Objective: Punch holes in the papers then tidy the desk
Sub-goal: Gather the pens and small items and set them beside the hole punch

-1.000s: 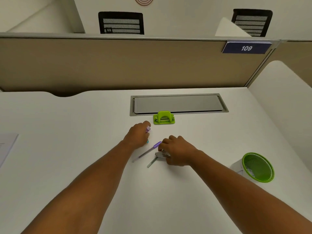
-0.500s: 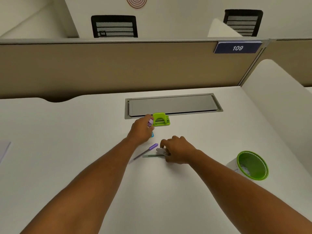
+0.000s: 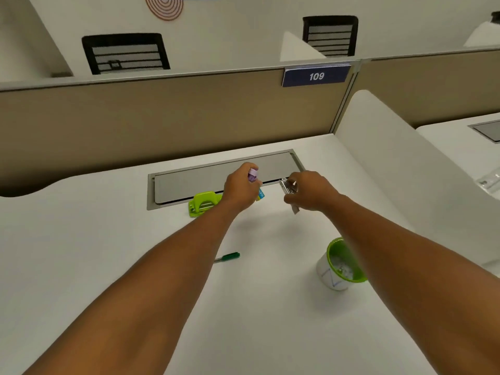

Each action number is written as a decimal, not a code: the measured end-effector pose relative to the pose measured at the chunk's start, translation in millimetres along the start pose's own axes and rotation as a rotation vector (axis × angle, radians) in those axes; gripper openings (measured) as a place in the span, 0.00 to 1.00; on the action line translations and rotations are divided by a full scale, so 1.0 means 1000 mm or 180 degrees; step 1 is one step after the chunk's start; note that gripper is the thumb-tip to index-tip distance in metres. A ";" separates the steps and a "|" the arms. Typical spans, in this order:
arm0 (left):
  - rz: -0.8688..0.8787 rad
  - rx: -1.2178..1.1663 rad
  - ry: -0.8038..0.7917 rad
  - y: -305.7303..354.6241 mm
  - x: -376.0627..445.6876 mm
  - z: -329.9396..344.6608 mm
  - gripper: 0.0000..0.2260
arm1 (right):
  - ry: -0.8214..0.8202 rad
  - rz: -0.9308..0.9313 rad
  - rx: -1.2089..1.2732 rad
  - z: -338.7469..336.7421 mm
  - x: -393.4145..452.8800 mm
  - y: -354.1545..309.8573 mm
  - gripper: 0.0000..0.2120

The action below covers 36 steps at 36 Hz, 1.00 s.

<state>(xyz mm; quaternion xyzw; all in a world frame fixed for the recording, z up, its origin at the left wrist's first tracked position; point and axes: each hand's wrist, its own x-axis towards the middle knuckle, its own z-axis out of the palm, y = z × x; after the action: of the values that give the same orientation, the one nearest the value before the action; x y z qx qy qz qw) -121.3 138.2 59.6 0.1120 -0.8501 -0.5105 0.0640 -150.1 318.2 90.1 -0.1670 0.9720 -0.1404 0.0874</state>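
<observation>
A green hole punch (image 3: 204, 204) sits on the white desk (image 3: 81, 253) in front of the grey cable tray lid (image 3: 194, 182). My left hand (image 3: 240, 189) is raised beside the punch, closed on a small lilac item (image 3: 253, 175) with a blue-labelled end (image 3: 261, 194) sticking out below. My right hand (image 3: 309, 190) is lifted to the right of it, gripping a silver metal stapler-like tool (image 3: 286, 186). A green pen (image 3: 228, 257) lies on the desk between my forearms. No papers are in sight.
A green-rimmed white cup (image 3: 341, 266) stands on the desk under my right forearm. A beige partition (image 3: 162, 117) with a "109" plate (image 3: 316, 76) closes the back; a white divider (image 3: 392, 147) bounds the right side.
Both hands rose off the desk and moved toward the cable tray, the right one carrying the silver tool. The purple pen is gone from the desk; the green pen stays.
</observation>
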 end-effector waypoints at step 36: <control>0.0667 0.1687 -0.0532 0.021 0.088 0.224 0.25 | 0.0430 0.1165 -0.0514 0.033 0.072 0.167 0.15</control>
<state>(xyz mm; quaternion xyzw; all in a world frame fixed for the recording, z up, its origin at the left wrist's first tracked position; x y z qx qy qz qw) -259.0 316.8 -27.5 -0.0060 -0.9630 -0.2689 0.0147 -260.3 436.2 -1.0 0.0157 0.9979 -0.0548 0.0324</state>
